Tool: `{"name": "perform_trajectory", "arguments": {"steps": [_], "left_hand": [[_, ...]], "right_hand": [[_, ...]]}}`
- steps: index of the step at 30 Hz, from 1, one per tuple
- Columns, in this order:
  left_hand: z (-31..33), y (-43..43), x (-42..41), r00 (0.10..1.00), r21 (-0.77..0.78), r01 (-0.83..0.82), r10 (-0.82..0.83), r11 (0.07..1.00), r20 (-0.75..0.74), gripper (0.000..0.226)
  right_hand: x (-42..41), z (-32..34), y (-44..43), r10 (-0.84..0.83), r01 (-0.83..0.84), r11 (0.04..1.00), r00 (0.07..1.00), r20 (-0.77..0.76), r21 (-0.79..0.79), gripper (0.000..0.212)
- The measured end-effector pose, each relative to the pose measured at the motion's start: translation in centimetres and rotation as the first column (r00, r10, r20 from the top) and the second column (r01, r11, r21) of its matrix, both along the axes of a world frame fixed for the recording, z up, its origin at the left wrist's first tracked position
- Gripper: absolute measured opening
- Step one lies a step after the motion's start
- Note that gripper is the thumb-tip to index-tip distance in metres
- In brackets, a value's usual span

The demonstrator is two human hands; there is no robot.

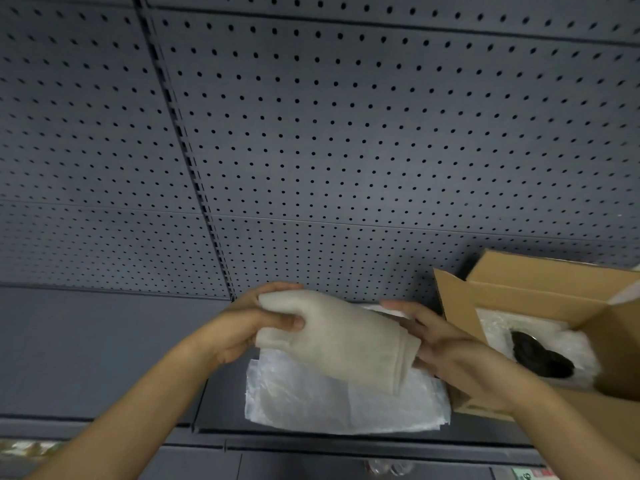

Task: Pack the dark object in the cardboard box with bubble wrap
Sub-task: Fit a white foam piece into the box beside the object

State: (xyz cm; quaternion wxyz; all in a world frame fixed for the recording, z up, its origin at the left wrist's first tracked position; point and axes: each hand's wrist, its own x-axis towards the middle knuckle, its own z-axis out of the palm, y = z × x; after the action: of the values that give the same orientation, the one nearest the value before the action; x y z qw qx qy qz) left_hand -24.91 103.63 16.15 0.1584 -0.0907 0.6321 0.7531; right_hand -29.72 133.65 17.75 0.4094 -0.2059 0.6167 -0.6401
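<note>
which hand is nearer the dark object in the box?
Right. The right hand holds the beige pad's end beside the cardboard box, near the dark object. The left hand grips the far end.

cardboard box (540, 292) cut off at the right edge; beige bundle (339, 341) blurred.

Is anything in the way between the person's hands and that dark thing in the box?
Both hands, left hand and right hand, are occupied holding a folded beige cloth. The dark object lies uncovered on bubble wrap in the open cardboard box; nothing visible blocks it.
</note>
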Motion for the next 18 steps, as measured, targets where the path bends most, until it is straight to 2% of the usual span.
{"name": "perform_trajectory", "arguments": {"steps": [1,3,4,5,7,8,11,14,15,16,18], "left_hand": [[0.2,0.1,0.0,0.999,-0.012,0.008,-0.009,1.000,-0.037,0.063],[0.8,0.3,0.2,0.994,0.015,0.047,-0.045,0.999,-0.104,0.052],[1.2,0.4,0.3,0.990,0.055,0.066,-0.058,0.996,-0.128,0.052],[1.5,0.4,0.4,0.988,0.103,0.077,-0.062,0.992,-0.141,0.055],[1.8,0.7,0.7,0.984,0.216,0.120,-0.087,0.969,-0.155,0.059],[1.8,1.0,0.9,0.982,0.272,0.146,-0.106,0.951,-0.154,0.059],[1.7,3.0,0.9,0.987,0.390,0.151,-0.119,0.909,-0.104,0.068],[1.3,4.7,0.7,0.997,0.430,0.075,-0.083,0.900,0.000,0.075],[1.2,5.0,0.7,0.996,0.431,0.069,-0.087,0.900,0.023,0.068],[1.1,5.1,0.9,0.994,0.357,0.098,-0.108,0.929,0.009,0.053],[1.8,5.5,0.7,0.976,0.229,0.207,-0.218,0.951,0.022,0.019]], "right_hand": [[0.0,-0.3,-0.1,-0.027,0.027,0.999,1.000,0.008,0.018,0.070],[0.2,-0.3,-0.9,-0.102,0.110,0.988,0.992,-0.077,0.107,0.069],[0.3,-0.4,-1.2,-0.136,0.140,0.987,0.989,-0.054,0.084,0.066],[0.3,-0.5,-1.4,-0.130,0.130,0.991,0.991,0.037,0.025,0.064],[0.6,0.1,-2.0,-0.022,0.042,0.994,0.980,0.197,-0.100,0.060],[0.8,0.4,-2.3,0.042,-0.005,0.986,0.974,0.223,-0.165,0.057],[1.2,0.5,-3.4,0.184,-0.110,0.944,0.959,0.218,-0.312,0.048],[1.4,0.9,-4.3,0.088,-0.032,0.964,0.974,0.207,-0.264,0.056],[1.3,1.0,-4.1,0.003,0.031,0.976,0.987,0.159,-0.216,0.060],[1.4,1.1,-3.8,-0.067,0.080,0.983,0.994,0.083,-0.165,0.062],[1.6,1.8,-3.1,-0.078,0.069,0.992,0.994,-0.080,-0.108,0.069]]}}
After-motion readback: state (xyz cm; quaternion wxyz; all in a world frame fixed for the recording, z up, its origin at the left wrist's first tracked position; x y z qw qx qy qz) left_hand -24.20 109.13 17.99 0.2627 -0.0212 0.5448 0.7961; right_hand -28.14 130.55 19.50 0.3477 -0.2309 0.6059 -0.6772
